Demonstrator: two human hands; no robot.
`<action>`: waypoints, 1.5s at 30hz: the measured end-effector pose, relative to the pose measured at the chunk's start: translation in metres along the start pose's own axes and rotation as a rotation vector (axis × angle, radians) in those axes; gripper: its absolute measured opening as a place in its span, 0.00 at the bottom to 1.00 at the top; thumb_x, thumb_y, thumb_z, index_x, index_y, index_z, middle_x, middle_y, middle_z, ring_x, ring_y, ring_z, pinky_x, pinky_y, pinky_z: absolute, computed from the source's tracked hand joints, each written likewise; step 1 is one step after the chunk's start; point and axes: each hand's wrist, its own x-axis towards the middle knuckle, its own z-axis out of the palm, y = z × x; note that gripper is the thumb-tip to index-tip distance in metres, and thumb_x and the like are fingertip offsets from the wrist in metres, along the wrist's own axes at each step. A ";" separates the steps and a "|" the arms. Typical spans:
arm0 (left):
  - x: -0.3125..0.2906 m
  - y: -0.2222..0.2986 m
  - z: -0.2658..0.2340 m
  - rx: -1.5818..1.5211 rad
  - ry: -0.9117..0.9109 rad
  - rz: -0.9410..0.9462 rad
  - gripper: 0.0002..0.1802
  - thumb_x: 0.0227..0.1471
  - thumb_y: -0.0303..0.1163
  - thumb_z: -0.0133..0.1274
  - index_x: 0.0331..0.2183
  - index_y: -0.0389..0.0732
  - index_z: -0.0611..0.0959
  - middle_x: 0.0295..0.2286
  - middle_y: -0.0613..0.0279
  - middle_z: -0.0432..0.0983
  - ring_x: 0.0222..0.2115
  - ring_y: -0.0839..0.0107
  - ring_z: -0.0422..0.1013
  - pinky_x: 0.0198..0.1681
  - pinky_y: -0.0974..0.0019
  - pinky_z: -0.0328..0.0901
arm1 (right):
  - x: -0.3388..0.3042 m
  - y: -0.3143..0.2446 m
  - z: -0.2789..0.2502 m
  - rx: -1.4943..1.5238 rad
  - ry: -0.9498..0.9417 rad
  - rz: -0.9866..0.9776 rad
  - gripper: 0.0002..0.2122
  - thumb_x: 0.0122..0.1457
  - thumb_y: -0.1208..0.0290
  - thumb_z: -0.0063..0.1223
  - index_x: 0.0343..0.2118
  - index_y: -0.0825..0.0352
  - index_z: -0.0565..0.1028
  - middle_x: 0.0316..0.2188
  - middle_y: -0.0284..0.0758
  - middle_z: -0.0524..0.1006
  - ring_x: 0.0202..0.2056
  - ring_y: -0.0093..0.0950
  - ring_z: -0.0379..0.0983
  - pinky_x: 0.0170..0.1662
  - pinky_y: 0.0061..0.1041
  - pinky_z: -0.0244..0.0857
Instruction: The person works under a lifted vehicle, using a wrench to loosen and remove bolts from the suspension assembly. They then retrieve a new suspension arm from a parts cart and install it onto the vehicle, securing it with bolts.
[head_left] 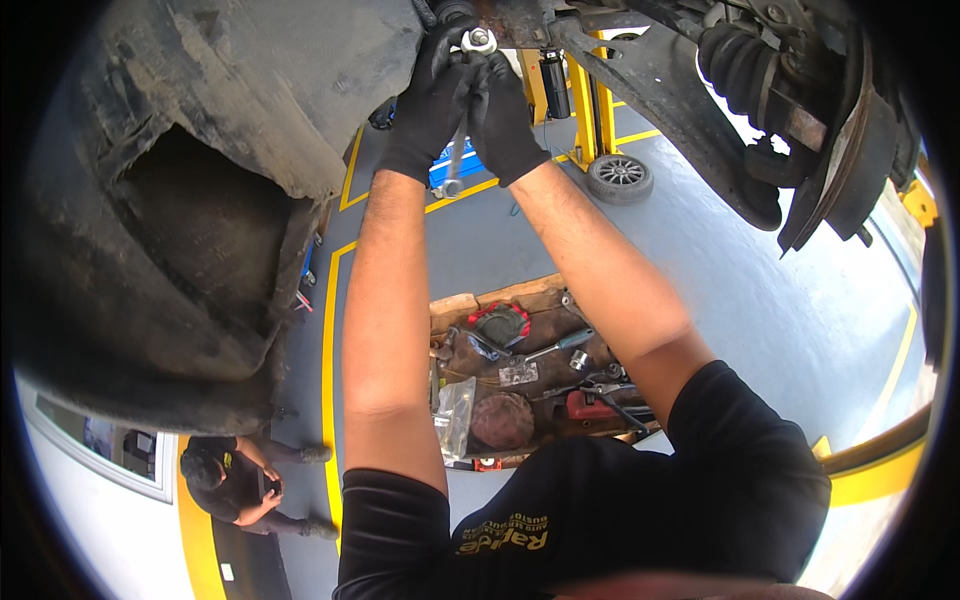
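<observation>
Wheel-well panel (275, 90) bars way left of left hand (427, 105). Suspension arm (675, 120) limits room to right of right hand (505, 115). Wrench (453, 187) between hands — lower down, open air between forearms (388, 270). Wooden tray (455, 304) below: plastic bag (456, 415) crowds near left corner.

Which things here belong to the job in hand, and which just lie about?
Apparently in use:
wrench, held between left hand and right hand
vehicle underside

Apparently lying about:
green-handled tool
clear plastic bag
wheel on the floor
</observation>
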 end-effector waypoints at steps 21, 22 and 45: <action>0.000 0.000 0.002 -0.073 -0.048 -0.001 0.30 0.59 0.26 0.56 0.62 0.42 0.73 0.57 0.55 0.73 0.58 0.65 0.70 0.62 0.61 0.65 | 0.015 -0.059 -0.055 -1.410 -0.237 -0.529 0.11 0.64 0.67 0.54 0.46 0.65 0.79 0.42 0.45 0.79 0.41 0.41 0.80 0.45 0.41 0.75; 0.001 0.001 0.002 -0.098 -0.052 0.010 0.30 0.59 0.25 0.56 0.63 0.42 0.73 0.57 0.55 0.73 0.58 0.64 0.70 0.62 0.61 0.65 | 0.018 -0.055 -0.054 -1.438 -0.188 -0.604 0.10 0.64 0.69 0.56 0.45 0.66 0.79 0.38 0.43 0.80 0.38 0.38 0.80 0.42 0.37 0.74; 0.000 0.007 -0.004 -0.245 -0.082 -0.135 0.32 0.57 0.29 0.51 0.63 0.44 0.72 0.59 0.56 0.70 0.61 0.63 0.66 0.65 0.61 0.60 | 0.003 -0.013 -0.007 -0.045 -0.005 0.201 0.09 0.70 0.68 0.47 0.41 0.68 0.76 0.28 0.33 0.79 0.29 0.24 0.75 0.34 0.26 0.68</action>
